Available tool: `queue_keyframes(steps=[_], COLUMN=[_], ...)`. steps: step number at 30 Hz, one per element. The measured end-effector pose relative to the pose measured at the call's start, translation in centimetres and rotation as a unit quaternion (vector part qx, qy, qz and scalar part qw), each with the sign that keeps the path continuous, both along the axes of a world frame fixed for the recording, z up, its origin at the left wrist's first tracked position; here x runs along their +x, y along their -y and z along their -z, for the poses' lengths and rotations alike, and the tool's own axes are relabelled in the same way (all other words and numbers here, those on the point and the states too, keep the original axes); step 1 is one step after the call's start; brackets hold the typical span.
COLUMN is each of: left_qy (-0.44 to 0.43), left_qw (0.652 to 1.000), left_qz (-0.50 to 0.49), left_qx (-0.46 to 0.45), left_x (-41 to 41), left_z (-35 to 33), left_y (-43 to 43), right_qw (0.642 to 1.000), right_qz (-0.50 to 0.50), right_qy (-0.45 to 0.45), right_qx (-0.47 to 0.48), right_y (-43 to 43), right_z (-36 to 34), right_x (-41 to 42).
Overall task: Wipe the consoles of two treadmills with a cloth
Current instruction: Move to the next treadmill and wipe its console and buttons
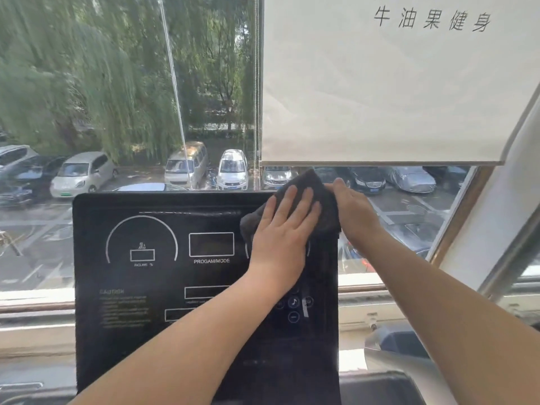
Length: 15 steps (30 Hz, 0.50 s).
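- Glossy black flat treadmill console: only its top right corner is under the cloth right now.
- Soft dark grey cloth overhangs that edge, so it could slide off.
- My left hand presses it flat, fingers straight.
- My right hand touches its edge; gripping or not, can't tell.
- Small round touch buttons below: my forearm might trigger them.

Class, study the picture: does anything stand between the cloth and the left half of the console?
Nothing visible does. The left hand presses the cloth on the upper right corner of the console; leftward the panel shows only flat printed markings.
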<state>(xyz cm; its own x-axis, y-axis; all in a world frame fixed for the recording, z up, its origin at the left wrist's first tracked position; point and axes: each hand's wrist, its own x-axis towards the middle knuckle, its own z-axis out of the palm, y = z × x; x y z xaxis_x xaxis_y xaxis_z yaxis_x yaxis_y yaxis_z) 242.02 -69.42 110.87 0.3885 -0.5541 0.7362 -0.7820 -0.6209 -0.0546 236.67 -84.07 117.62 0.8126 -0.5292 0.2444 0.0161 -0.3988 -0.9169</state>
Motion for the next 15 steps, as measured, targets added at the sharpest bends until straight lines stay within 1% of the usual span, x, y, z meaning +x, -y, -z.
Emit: queue_keyframes(steps=[2,4,6,8,9,10,11,13,15], left_qy=[0.028,0.051,0.061,0.080,0.096,0.112,0.124,0.126,0.106], left_qw=[0.998,0.987,0.965,0.932,0.917,0.909,0.911,0.939,0.974], left_qz=[0.030,0.082,0.146,0.196,0.214,0.223,0.220,0.180,0.110], left_qx=[0.055,0.127,0.209,0.295,0.322,0.333,0.326,0.265,0.168], left_x=[-0.8,-2.0,-3.0,-3.3,-3.0,-2.4,-1.7,0.1,1.7], left_z=[2.1,4.5,7.0,8.3,8.2,7.6,6.5,3.5,0.6], left_y=[0.4,0.0,-0.8,-1.7,-2.0,-2.3,-2.5,-3.0,-3.3], right_qw=[1.000,0.998,0.998,0.998,0.997,0.997,0.997,0.997,0.998], right_qz=[0.012,0.008,0.007,0.001,-0.003,-0.006,-0.006,-0.002,0.004], right_qy=[-0.009,-0.009,-0.007,-0.011,-0.013,-0.009,-0.002,0.006,0.007], right_qx=[-0.025,-0.059,-0.067,-0.067,-0.070,-0.072,-0.074,-0.078,-0.065], right_y=[0.0,0.0,0.2,0.3,0.2,0.2,0.2,0.0,0.0], right_z=[0.2,0.3,0.5,0.7,0.8,0.9,1.0,1.3,1.6], right_x=[0.1,0.1,0.1,0.0,0.0,0.0,0.0,0.2,0.4])
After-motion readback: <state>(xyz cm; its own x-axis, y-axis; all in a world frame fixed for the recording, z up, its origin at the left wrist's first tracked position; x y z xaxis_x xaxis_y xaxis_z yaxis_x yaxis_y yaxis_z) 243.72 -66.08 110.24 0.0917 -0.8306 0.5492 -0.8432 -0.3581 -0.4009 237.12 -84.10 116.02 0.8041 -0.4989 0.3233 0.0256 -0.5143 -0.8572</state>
